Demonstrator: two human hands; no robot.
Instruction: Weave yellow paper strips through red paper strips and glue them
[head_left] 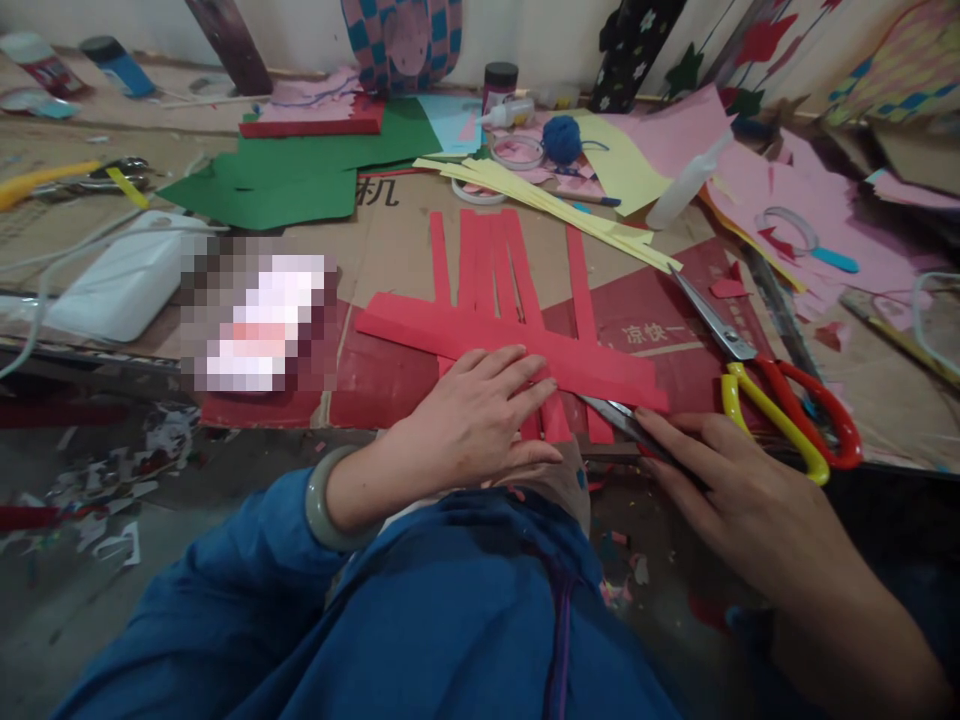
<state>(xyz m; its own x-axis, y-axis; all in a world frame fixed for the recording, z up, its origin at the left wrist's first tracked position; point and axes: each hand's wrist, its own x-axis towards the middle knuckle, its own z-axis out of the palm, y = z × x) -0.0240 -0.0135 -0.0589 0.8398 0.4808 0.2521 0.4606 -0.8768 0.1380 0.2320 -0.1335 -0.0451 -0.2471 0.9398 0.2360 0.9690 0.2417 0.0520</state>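
My left hand (480, 415) lies flat with its fingers stretched out, pressing on a wide red paper strip (495, 342). That strip runs slantwise across several narrower red paper strips (480, 262), which lie lengthwise on the cardboard. In my right hand (739, 490) is a slim knife (634, 425) with a grey metal blade; most of its handle is hidden by the fingers. Its blade points left and reaches the lower edge of the wide strip, near my left fingertips. Just beyond my right hand rest scissors (757, 370) with red and yellow handles, blades slightly apart.
Yellow paper strips (555, 210), green paper (300, 180) and pink paper (817, 220) lie farther back. A white glue bottle (686, 185) and blue yarn ball (562, 138) are there too. At left are a blurred-out phone-like object (262, 325) and a white power strip (139, 275).
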